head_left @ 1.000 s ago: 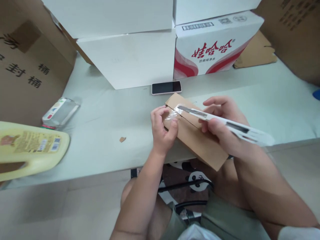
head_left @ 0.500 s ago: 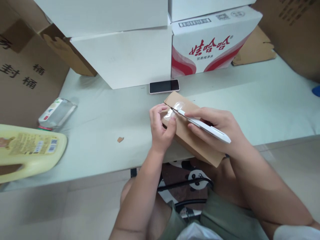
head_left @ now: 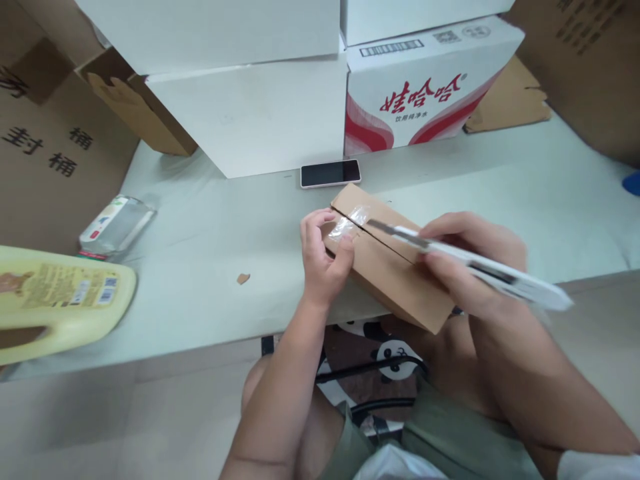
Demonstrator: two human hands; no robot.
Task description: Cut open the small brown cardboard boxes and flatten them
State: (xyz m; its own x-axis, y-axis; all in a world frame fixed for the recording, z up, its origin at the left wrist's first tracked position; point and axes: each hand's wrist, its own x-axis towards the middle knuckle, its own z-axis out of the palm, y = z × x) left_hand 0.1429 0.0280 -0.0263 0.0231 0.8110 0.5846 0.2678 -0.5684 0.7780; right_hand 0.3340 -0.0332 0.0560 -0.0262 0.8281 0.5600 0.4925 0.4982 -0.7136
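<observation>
A small brown cardboard box (head_left: 400, 287) lies tilted at the table's front edge, over my lap. My left hand (head_left: 324, 257) grips its far-left end, fingers on one side and thumb on top. Clear tape (head_left: 345, 225) crosses the seam between the flaps near that hand. My right hand (head_left: 473, 257) is closed round a white utility knife (head_left: 493, 270). Its dark blade is out and points left, just above the seam, beside the tape. Whether the blade touches the cardboard I cannot tell.
A phone (head_left: 331, 174) lies behind the box. White cartons (head_left: 250, 120) and a red-and-white carton (head_left: 405, 100) stand at the back. On the left are a clear bottle (head_left: 117, 227), a yellow jug (head_left: 75, 307) and a cardboard scrap (head_left: 243, 279).
My right hand has drawn the knife back to the right, away from the tape, and its blade now shows. My left hand keeps its hold on the box.
</observation>
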